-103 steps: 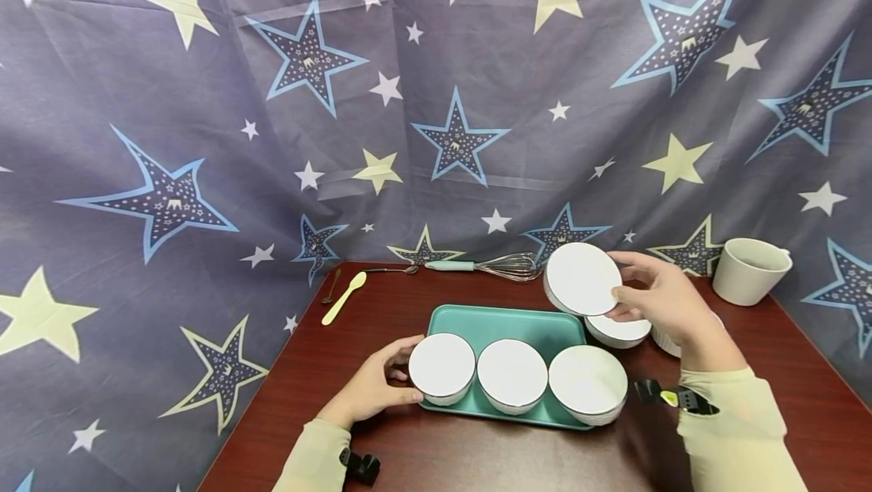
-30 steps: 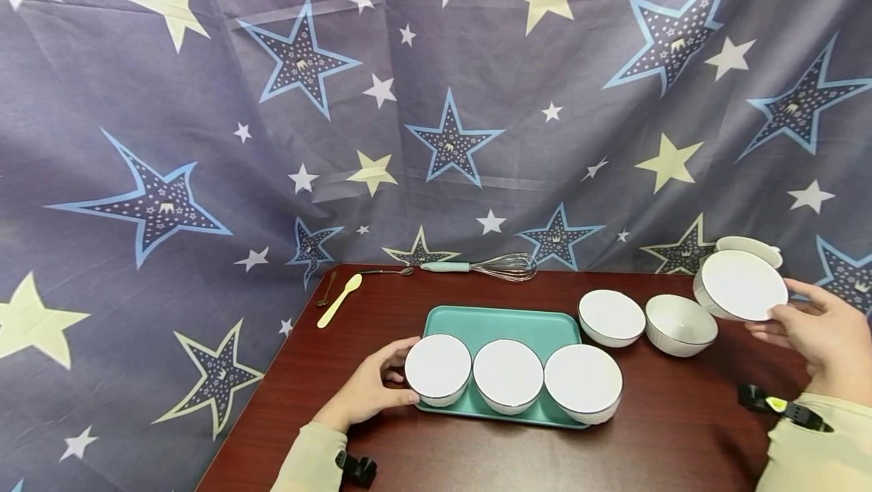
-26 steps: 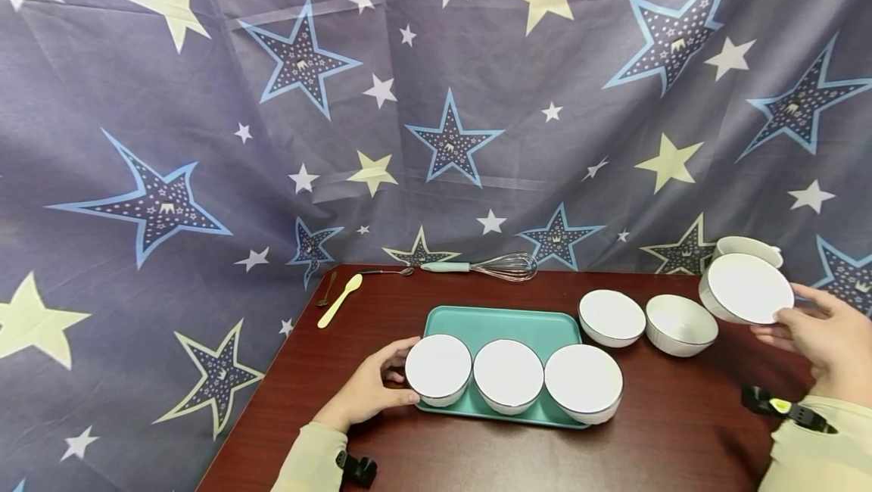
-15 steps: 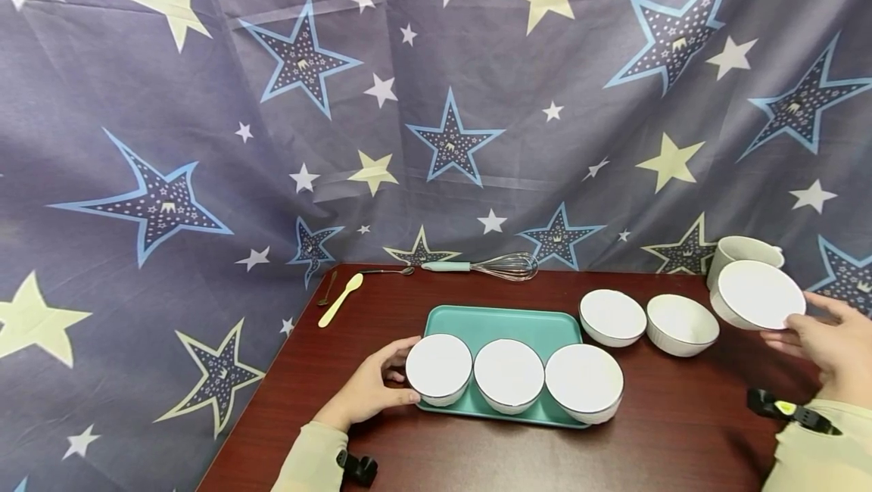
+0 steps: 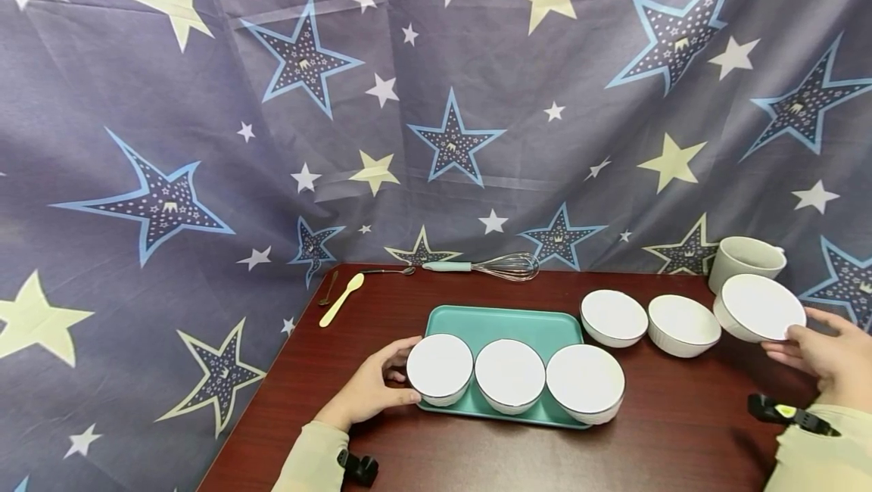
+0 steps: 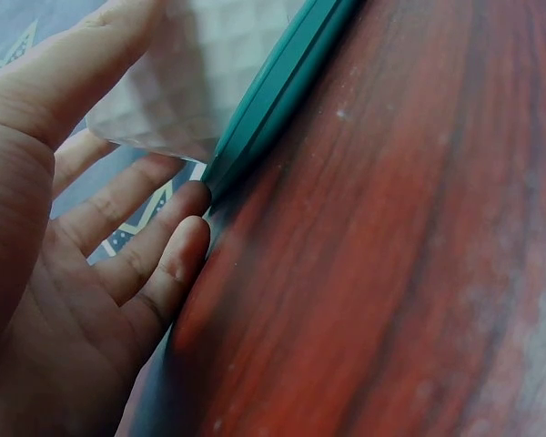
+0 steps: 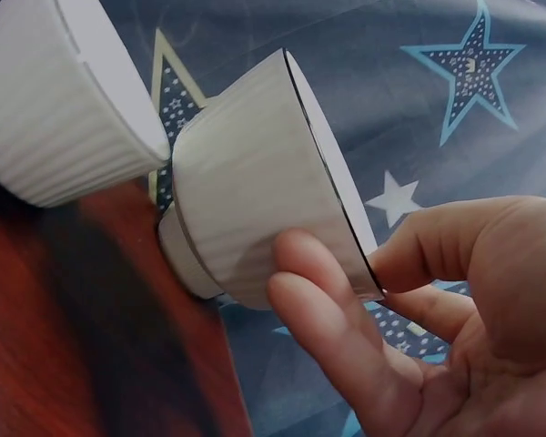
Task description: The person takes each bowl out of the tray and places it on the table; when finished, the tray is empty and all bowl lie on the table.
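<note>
At the right end of the table, my right hand (image 5: 827, 348) pinches the rim of a white ribbed bowl (image 5: 759, 306), thumb at the rim and fingers on the outer wall. In the right wrist view this bowl (image 7: 250, 182) has a thin dark rim. My left hand (image 5: 375, 382) rests at the left side of a white bowl (image 5: 440, 367) on the green tray (image 5: 504, 316), its fingers loosely bent. In the left wrist view fingertips touch the tray's edge (image 6: 273, 91) and the thumb overlaps the faceted bowl (image 6: 191, 82). Two more bowls, a middle bowl (image 5: 509, 373) and a right bowl (image 5: 586, 381), continue the row.
Right of the tray stand a shallow white bowl (image 5: 614, 316) and a ribbed bowl (image 5: 683, 324). Behind the held bowl is a white mug (image 5: 745, 257). A whisk (image 5: 484, 266), a yellow spoon (image 5: 342, 300) and small spoons lie along the back, before a star-patterned cloth (image 5: 436, 98).
The right hand has carried its bowl from above the shallow bowl to the far right, then lowered it beside the ribbed bowl, in front of the mug. The left hand stays at its bowl.
</note>
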`<state>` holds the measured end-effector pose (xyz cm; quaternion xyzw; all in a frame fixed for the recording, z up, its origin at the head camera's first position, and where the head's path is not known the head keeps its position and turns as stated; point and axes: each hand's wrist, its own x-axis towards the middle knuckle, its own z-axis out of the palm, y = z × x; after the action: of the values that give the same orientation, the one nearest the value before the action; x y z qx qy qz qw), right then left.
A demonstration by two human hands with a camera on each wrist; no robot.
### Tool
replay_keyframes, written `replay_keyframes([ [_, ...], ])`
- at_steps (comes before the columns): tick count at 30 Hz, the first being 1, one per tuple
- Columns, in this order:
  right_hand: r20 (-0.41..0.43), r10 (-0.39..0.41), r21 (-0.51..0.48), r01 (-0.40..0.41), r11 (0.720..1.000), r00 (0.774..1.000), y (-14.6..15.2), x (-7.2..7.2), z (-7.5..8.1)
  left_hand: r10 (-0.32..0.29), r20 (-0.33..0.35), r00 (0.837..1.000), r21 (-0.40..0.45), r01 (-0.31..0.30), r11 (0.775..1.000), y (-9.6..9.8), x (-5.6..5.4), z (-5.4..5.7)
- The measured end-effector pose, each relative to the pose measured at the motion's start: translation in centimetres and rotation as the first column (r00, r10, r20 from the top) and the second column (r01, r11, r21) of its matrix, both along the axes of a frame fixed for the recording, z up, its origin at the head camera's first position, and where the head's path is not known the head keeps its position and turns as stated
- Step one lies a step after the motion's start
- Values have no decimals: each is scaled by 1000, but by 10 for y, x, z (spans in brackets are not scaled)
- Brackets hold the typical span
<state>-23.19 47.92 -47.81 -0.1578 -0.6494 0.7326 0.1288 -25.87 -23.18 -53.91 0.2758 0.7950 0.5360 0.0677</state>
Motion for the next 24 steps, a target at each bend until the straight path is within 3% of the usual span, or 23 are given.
replay_keyframes([
  [7,-2,33,-96,-33,995,999,1,5,0,2,3,1000,-4,-2,1000,-1,-1,-2],
  [10,41,0,-111,4,994,999,1,7,3,1,1,1000,-1,-1,1000,-1,-2,-4],
  [20,182,-74,-42,83,996,980,9,1,-9,-6,-2,1000,11,7,1000,0,-1,-4],
  [24,213,-67,-16,72,997,975,6,1,-8,-5,2,1000,10,5,1000,-1,0,-3],
])
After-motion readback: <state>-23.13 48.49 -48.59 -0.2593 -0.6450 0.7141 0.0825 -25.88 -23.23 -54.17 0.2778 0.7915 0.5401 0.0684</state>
